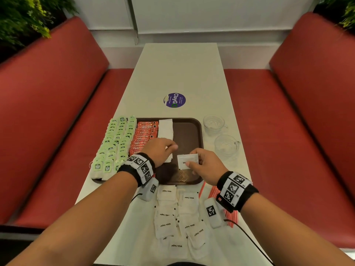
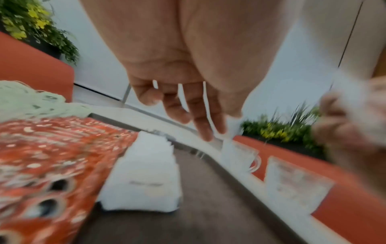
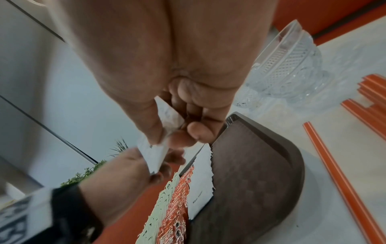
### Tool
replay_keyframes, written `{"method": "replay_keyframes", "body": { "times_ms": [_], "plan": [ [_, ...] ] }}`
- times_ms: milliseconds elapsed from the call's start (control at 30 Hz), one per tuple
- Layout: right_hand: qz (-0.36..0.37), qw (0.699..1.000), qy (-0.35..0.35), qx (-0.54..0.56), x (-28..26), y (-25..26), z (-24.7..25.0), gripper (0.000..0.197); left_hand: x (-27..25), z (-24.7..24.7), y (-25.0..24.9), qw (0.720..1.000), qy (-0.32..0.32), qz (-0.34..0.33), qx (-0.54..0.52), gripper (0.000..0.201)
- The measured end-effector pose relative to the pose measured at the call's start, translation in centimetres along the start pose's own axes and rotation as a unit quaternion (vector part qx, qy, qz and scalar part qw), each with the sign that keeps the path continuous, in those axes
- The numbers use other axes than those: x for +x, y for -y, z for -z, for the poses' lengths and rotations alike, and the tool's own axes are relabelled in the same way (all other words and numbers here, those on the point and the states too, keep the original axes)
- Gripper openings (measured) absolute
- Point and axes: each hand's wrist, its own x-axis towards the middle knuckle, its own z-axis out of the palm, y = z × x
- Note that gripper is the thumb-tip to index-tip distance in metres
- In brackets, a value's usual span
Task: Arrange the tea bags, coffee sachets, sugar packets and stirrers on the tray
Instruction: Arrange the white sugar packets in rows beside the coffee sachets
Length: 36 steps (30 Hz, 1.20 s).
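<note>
A brown tray holds rows of green tea bags, orange coffee sachets and a line of white sugar packets. My right hand pinches one white sugar packet between thumb and fingers, just above the tray's bare near part; the pinch shows in the right wrist view on the packet. My left hand hovers over the near end of the sugar line, its fingers loose and holding nothing. Several loose sugar packets lie on the table in front of the tray.
Red stirrers lie on the table right of the tray's near corner, partly under my right wrist. Two glass cups stand right of the tray. A purple sticker lies beyond it. Red benches flank the narrow table.
</note>
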Motion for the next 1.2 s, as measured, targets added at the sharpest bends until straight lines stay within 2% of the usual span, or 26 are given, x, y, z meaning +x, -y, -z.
{"method": "replay_keyframes", "body": {
  "times_ms": [100,233,333,400,467,567,667,767,933,1033,1200],
  "plan": [
    [0.004,1.0,-0.005,-0.002,0.2,-0.1,-0.2,0.009,-2.1,1.1,-2.1,0.991,-0.002,-0.035,-0.129,0.042],
    [0.009,1.0,0.007,0.006,0.5,-0.2,-0.5,0.016,-3.6,1.0,-2.8,0.991,0.022,-0.085,-0.099,0.017],
    [0.001,1.0,0.014,-0.004,0.8,-1.0,-0.9,0.023,-3.0,1.1,-1.6,0.995,-0.01,-0.047,-0.082,0.013],
    [-0.013,0.997,0.037,-0.068,0.7,-1.6,-0.9,0.031,-2.3,1.5,-0.2,0.998,-0.034,0.005,-0.049,0.014],
    [-0.027,0.978,0.097,-0.185,0.2,-1.8,-0.7,0.03,-1.5,1.9,1.4,0.998,-0.037,0.052,-0.008,0.016],
    [-0.026,0.927,0.198,-0.318,-0.5,-2.1,-0.9,0.026,-0.5,1.6,2.7,0.994,0.036,0.084,0.05,0.021],
    [-0.024,0.89,0.232,-0.393,-0.7,-2.6,-1.7,0.031,-0.1,0.6,2.8,0.985,0.11,0.099,0.09,0.026],
    [-0.022,0.857,0.239,-0.456,-0.8,-3.0,-2.6,0.033,0.4,-0.3,2.9,0.98,0.112,0.124,0.105,0.026],
    [-0.033,0.852,0.216,-0.476,-0.6,-3.3,-3.7,0.031,0.8,-1.0,3.2,0.979,0.087,0.153,0.105,0.027],
    [-0.033,0.844,0.221,-0.488,-0.6,-3.2,-4.1,0.028,0.7,-1.4,3.1,0.984,0.056,0.126,0.115,0.03],
    [-0.036,0.841,0.238,-0.485,-0.7,-3.1,-4.3,0.042,0.3,-1.9,2.4,0.971,0.109,0.082,0.195,0.035]
  ]
}}
